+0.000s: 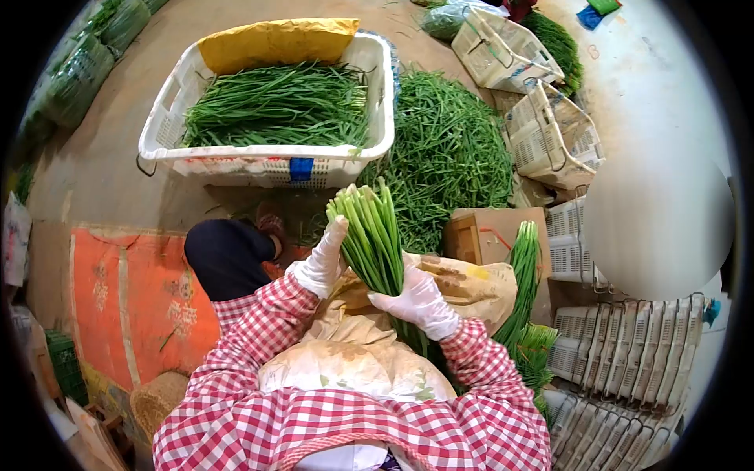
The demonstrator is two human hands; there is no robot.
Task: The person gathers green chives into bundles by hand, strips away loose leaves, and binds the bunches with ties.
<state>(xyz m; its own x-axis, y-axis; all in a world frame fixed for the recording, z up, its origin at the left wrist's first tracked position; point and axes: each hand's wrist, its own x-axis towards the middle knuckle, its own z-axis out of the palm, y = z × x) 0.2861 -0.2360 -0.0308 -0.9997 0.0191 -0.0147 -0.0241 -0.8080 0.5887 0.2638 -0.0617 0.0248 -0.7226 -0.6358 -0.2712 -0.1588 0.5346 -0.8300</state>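
Before my chest is a bunch of garlic chives (373,235), its pale cut ends up and its green leaves running down to my lap. My right hand (420,302), in a white glove, is closed round the lower part, thumb across the front. My gloved left hand (322,259) grips the upper left side, its thumb pointing up along the stalks; its other fingers are largely hidden behind. Below both hands, a stained tan apron (357,365) covers my lap. Another bunch of chives (522,267) stands to the right, beside my right forearm.
Ahead stands a white crate (271,167) of chives with a yellow sack (279,43) at its back edge. A large chive heap (448,149) lies right of it. A cardboard box (471,239) and stacked crates (628,345) are on the right, an orange mat (149,306) left.
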